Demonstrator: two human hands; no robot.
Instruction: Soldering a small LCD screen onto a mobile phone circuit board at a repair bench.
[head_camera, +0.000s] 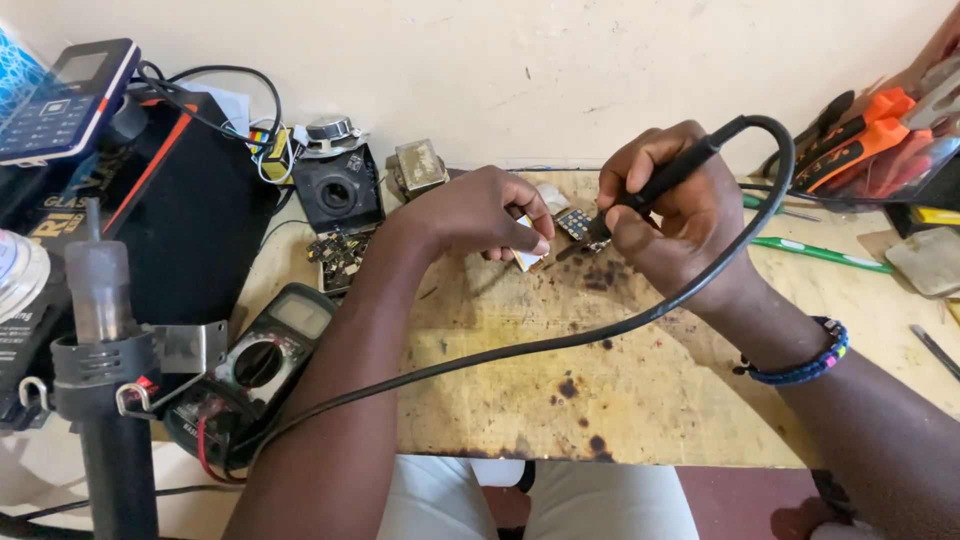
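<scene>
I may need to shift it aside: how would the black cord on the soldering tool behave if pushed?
The black cord looks floppy: it loops freely from the right hand across the wooden board. It would probably slide and bend, possibly tugging the soldering tool.

The left hand (478, 213) is covering most of a small white and yellow part (527, 247), so its kind is staying unclear. The right hand (668, 205) is hiding the tip of the black soldering iron (672, 172) where it is meeting the little circuit board (574, 222); contact cannot be told. The board's parts are showing too small to read. At nine o'clock, the hot-air gun (100, 390) is running off the lower edge, and a clear jar (18, 272) is being cut by the left edge. At two o'clock, orange-handled tools (858, 138) are lying blurred and overlapped. At four o'clock, the right forearm is leaving the picture. The multimeter (250, 365) is sitting partly behind the left arm.
</scene>
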